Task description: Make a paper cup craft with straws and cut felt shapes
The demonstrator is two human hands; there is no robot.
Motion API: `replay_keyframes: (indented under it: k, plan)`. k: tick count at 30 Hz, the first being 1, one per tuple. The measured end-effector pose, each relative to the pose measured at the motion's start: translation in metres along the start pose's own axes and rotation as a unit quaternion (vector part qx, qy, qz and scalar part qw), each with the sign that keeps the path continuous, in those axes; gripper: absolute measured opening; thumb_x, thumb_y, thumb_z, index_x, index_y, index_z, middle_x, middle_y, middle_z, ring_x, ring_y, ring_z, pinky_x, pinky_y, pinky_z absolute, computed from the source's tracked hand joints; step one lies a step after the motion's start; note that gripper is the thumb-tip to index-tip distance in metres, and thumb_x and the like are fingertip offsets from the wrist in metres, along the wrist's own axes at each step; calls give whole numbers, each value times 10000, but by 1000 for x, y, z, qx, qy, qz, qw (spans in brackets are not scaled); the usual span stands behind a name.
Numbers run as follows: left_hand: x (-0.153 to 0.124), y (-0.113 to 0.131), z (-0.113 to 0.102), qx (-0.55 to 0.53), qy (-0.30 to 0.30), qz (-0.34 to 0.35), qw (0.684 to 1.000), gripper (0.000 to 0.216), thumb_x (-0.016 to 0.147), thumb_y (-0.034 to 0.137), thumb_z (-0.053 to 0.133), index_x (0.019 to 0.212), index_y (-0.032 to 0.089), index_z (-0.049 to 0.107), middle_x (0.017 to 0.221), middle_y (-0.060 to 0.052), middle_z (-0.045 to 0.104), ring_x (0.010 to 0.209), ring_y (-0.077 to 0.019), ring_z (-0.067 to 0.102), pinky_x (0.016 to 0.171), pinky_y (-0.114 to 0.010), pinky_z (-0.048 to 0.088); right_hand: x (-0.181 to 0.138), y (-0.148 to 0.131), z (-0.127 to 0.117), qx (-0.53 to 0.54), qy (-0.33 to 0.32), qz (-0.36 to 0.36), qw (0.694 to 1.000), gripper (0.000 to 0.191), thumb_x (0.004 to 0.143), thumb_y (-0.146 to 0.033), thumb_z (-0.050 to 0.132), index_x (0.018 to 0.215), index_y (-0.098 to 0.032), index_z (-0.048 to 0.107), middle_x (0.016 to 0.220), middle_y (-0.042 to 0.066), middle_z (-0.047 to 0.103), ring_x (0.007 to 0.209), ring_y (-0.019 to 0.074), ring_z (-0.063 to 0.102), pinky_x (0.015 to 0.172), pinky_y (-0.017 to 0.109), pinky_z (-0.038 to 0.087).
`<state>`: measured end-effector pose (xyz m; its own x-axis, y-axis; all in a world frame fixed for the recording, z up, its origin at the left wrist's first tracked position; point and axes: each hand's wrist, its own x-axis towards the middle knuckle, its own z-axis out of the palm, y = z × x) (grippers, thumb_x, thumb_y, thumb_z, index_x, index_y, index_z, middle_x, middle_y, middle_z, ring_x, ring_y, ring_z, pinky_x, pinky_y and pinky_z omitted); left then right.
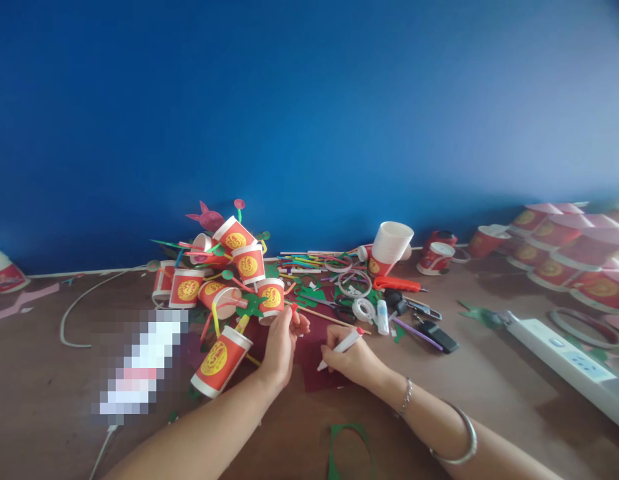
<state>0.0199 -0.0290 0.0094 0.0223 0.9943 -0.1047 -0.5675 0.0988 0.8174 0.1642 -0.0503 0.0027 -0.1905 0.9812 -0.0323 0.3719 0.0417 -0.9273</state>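
Observation:
My right hand (352, 360) grips a white pen with a red cap (342, 347), its tip down on a dark red sheet (312, 353) lying on the brown table. My left hand (283, 343) rests on the same sheet's left part, fingers pinched round a small red piece (294, 308) that may be the pen's cap. A red paper cup with a gold emblem (220, 360) lies on its side just left of my left wrist.
A heap of red cups, straws and foam shapes (224, 270) stands behind my hands. A stack of white cups (389, 248), tape rolls (363, 309), a red cutter (396, 284), a glue tube (382, 317) and a power strip (564, 350) lie to the right. More cups (564, 250) line the far right.

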Motion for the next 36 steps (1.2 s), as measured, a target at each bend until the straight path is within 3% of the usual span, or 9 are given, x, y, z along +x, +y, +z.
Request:
replay_keyframes:
  k: [16, 32, 36]
  plan:
    - [1, -2, -1, -3, -2, -3, 1000, 325, 755, 451, 603, 601, 189, 487, 605, 2, 573, 599, -129, 521, 656, -275, 408, -2, -7, 2, -11, -9, 19, 1000, 225, 701, -232, 563, 564, -212, 386, 461, -28, 588, 383, 77, 418, 375, 169, 264]
    - [2, -3, -2, -14, -8, -1, 1000, 316, 773, 430, 595, 601, 186, 492, 597, 2, 577, 604, -127, 512, 651, -270, 406, -2, -5, 3, -20, 10, 1, 1000, 251, 741, -247, 588, 574, -205, 405, 521, -10, 624, 457, 104, 510, 416, 182, 307]
    - [2, -3, -3, -11, -5, -6, 1000, 313, 766, 427, 600, 598, 187, 489, 600, 5, 577, 604, -125, 512, 656, -268, 408, 0, -6, 2, 36, 29, 14, 999, 263, 736, -285, 611, 580, -207, 415, 500, -8, 619, 477, 119, 554, 436, 189, 349]
